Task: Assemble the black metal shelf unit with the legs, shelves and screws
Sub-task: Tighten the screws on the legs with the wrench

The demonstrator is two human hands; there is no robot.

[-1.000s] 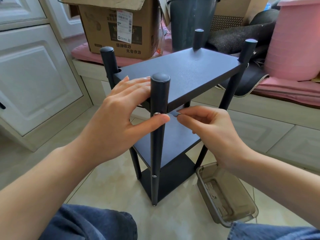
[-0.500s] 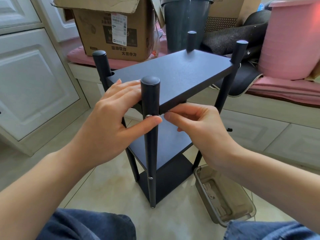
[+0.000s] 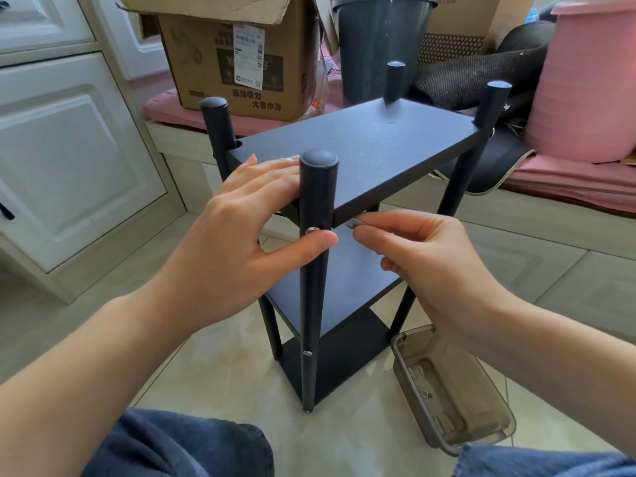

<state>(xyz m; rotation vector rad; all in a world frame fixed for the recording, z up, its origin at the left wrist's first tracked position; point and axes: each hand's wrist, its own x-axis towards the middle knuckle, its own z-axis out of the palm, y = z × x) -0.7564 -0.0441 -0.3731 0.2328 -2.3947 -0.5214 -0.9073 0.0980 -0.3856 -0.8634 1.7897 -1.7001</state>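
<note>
Fastening top shelf to near black round metal leg (image 3: pixel 316 256). Left hand (image 3: pixel 241 242) flat on shelf, thumb beside silver screw (image 3: pixel 311 230). Right hand (image 3: pixel 423 263) pinches small grey key (image 3: pixel 354 222), just right of leg. Next, probably: seat key in screw.

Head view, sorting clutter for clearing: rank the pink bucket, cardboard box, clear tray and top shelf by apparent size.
1. Top shelf, nearer the camera, so unsure
2. Cardboard box and pink bucket, both cropped, look alike
3. Clear tray

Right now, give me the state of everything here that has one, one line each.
Shelf unit: upright, three shelves fitted.
Top screw: partly in near leg.
Left hand: flat on top shelf, thumb by screw.
Right hand: pinching small metal tool.
Plastic tray: open, on floor.
Cardboard box: flaps open.
</note>
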